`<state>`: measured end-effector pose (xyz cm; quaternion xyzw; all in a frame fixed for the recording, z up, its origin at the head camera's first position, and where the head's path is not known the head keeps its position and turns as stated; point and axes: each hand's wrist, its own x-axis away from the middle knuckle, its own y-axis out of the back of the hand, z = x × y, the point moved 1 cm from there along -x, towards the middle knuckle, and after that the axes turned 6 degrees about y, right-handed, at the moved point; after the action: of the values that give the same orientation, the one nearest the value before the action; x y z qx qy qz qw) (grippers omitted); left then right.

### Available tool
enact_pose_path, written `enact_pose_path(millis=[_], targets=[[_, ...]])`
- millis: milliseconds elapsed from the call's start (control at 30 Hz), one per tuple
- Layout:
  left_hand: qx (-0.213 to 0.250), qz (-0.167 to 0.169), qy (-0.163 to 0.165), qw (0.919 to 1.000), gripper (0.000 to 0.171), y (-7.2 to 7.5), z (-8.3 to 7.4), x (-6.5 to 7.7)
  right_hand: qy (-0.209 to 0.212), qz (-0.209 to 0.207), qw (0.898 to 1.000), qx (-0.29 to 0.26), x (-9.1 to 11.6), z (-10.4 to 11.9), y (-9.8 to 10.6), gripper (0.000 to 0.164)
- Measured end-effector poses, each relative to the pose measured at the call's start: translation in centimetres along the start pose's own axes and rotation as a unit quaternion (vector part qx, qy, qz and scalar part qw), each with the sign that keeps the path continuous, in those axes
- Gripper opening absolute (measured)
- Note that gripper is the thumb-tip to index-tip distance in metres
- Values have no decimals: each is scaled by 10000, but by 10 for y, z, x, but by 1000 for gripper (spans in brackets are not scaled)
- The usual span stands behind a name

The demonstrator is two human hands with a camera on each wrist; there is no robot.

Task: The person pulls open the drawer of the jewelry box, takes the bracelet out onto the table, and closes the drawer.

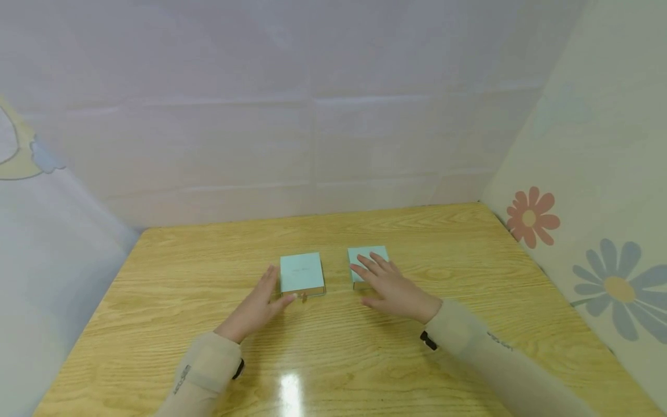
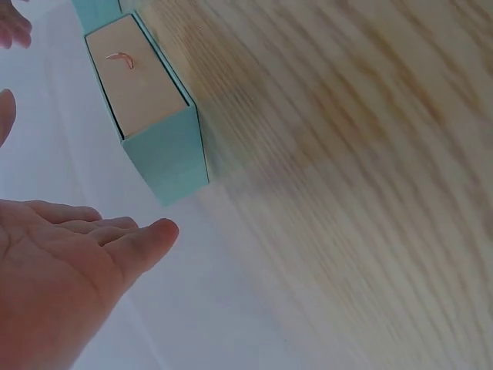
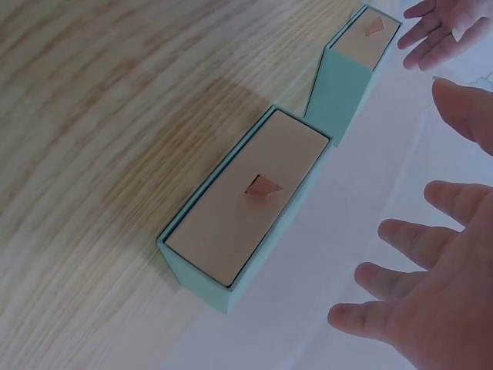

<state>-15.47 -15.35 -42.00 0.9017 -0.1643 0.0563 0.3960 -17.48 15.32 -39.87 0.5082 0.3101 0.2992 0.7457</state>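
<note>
Two small pale-teal boxes with tan drawer fronts lie flat on the table. Beside the left box (image 1: 301, 272) is my left hand (image 1: 256, 307), its fingers extended along the left side and its thumb near the front corner. My right hand (image 1: 396, 291) hovers palm down over the right box (image 1: 366, 250), fingers spread, covering part of its lid. A pinkish ribbon pull (image 2: 123, 58) sticks out of the left box's drawer front (image 2: 142, 89). In the right wrist view, the right box's drawer front (image 3: 223, 220) carries a similar ribbon tab (image 3: 264, 186). Neither hand holds anything.
The wood-grain table (image 1: 333, 359) has a pale curtain-like backdrop (image 1: 312, 145) behind it. To the right stands a wall covering (image 1: 589, 202) printed with flowers. A gap of bare wood separates the two boxes.
</note>
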Motion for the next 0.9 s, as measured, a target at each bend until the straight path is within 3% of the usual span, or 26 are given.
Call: enact_pose_path(millis=[267, 567, 900], targets=[[455, 72, 197, 9987, 90, 1, 2, -5, 110, -34, 9999, -108, -3, 1, -4, 68], [914, -34, 346, 9952, 77, -1, 2, -11, 205, -278, 9989, -319, -8, 7, -8, 62], [1348, -140, 481, 9896, 69, -4, 3, -16, 165, -457, 9987, -173, -13, 15, -13, 57]])
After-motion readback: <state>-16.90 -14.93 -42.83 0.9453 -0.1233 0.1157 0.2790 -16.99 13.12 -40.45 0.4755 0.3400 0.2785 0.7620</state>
